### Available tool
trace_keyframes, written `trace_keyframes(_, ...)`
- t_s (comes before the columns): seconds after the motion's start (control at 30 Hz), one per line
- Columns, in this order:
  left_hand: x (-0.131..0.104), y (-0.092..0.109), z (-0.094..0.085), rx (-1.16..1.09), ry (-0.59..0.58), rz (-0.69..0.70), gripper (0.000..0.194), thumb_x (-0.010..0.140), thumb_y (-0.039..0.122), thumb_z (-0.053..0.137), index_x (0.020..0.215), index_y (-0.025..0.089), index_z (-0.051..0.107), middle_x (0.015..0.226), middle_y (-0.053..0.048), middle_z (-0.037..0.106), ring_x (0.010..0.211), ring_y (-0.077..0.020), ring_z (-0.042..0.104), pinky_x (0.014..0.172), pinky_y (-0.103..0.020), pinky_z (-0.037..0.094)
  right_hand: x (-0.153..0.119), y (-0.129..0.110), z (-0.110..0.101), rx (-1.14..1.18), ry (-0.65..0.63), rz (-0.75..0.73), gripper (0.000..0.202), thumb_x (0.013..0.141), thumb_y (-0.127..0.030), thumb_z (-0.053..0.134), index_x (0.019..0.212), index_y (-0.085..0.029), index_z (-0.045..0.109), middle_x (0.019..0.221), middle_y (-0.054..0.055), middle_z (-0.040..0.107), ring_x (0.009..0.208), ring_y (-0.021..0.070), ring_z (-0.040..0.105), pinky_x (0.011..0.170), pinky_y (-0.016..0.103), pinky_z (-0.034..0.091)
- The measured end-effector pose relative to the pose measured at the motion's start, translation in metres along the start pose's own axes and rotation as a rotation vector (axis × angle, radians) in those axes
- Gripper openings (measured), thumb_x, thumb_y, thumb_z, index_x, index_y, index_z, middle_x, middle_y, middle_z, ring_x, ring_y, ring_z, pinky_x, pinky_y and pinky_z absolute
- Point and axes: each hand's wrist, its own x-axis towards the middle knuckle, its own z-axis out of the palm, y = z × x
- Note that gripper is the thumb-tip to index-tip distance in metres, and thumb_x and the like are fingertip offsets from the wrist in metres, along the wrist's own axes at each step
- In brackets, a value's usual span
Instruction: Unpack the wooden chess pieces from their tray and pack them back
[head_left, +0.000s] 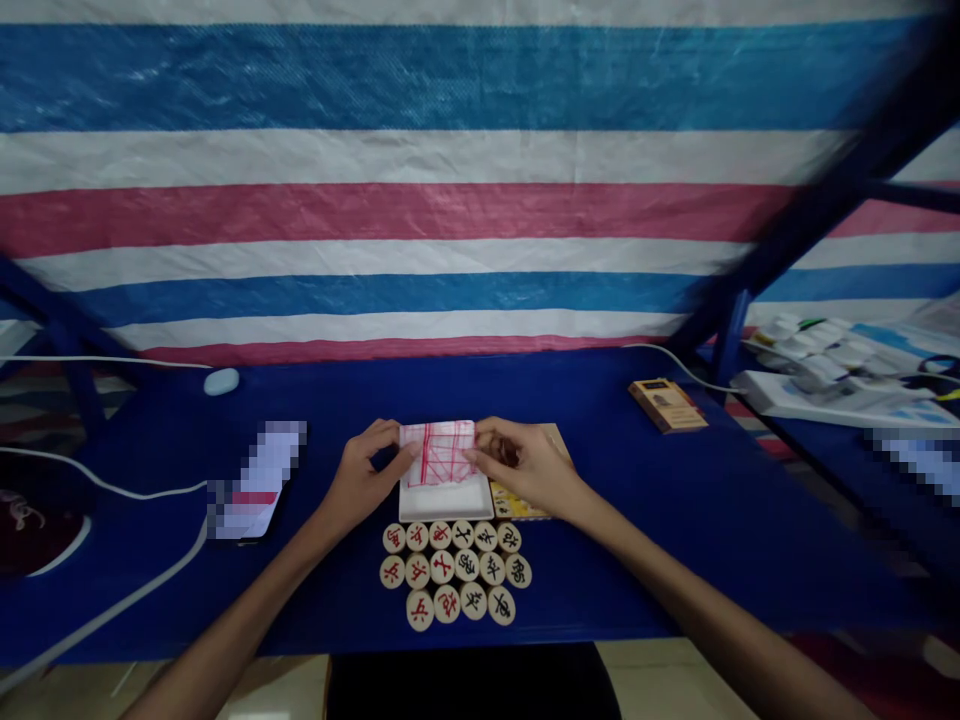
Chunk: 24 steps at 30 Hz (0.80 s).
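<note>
Between my two hands is a folded white plastic xiangqi board sheet (441,450) printed with red lines. My left hand (369,472) pinches its left edge with thumb and fingers. On the opposite edge, my right hand (529,462) grips it the same way. The sheet is over a shallow white tray (446,503), covering its far part. A yellow printed box (517,503) lies beside the tray, partly hidden under my right hand. Several round xiangqi pieces (466,565) with red or black characters lie in rows just in front of the tray.
A phone (259,485) with a cable lies on the blue table (600,580) at left, and a pale blue case (221,381) behind it. A small brown box (667,404) is at back right. White boxes and a power strip (847,400) crowd the far right. Striped sheeting hangs behind.
</note>
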Motion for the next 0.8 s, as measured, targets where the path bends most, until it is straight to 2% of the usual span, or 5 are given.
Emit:
trace_keyframes(0.1,-0.003,0.000,-0.003,-0.032,-0.023,-0.008,0.031,0.099,0.034,0.056,0.072,0.019,0.062,0.075,-0.001,0.061,0.075,-0.0155,0.056,0.071,-0.031,0.047,-0.002,0.003,0.000,0.057,-0.012,0.027,0.025,0.089,-0.044,0.066,0.083,-0.020,0.061,0.062,-0.005,0.050,0.055,0.0084,0.042,0.052,0.024,0.036)
trace_keyframes(0.27,-0.009,0.004,-0.009,-0.082,-0.067,-0.023,0.025,0.098,0.031,0.059,0.077,0.020,0.067,0.085,-0.003,0.068,0.083,-0.0163,0.061,0.077,-0.032,0.049,-0.013,0.003,0.002,0.141,-0.066,0.076,0.034,0.090,-0.052,0.065,0.079,-0.020,0.057,0.058,-0.007,0.043,0.051,0.0071,0.035,0.047,0.023,0.030)
trace_keyframes(0.4,-0.011,0.005,-0.009,-0.100,-0.058,-0.042,0.028,0.098,0.033,0.058,0.074,0.019,0.066,0.081,-0.004,0.067,0.081,-0.0170,0.060,0.076,-0.033,0.049,-0.016,0.008,0.005,0.173,-0.059,0.128,0.036,0.088,-0.053,0.069,0.080,-0.020,0.059,0.061,-0.006,0.046,0.053,0.0076,0.037,0.047,0.023,0.030)
trace_keyframes(0.57,-0.010,0.003,-0.008,-0.115,-0.063,-0.059,0.028,0.098,0.031,0.058,0.074,0.019,0.065,0.077,-0.002,0.065,0.077,-0.0157,0.058,0.075,-0.032,0.047,-0.012,0.017,0.007,0.165,-0.011,0.145,0.036,0.091,-0.051,0.066,0.074,-0.020,0.057,0.060,-0.005,0.046,0.052,0.0073,0.036,0.047,0.024,0.027)
trace_keyframes(0.8,-0.013,0.008,-0.008,-0.138,-0.082,-0.113,0.032,0.097,0.033,0.058,0.068,0.018,0.061,0.068,0.000,0.058,0.065,-0.0127,0.051,0.062,-0.027,0.041,-0.015,0.013,0.006,0.187,-0.001,0.147,0.036,0.092,-0.050,0.063,0.074,-0.019,0.058,0.060,-0.005,0.050,0.053,0.0074,0.041,0.049,0.024,0.031)
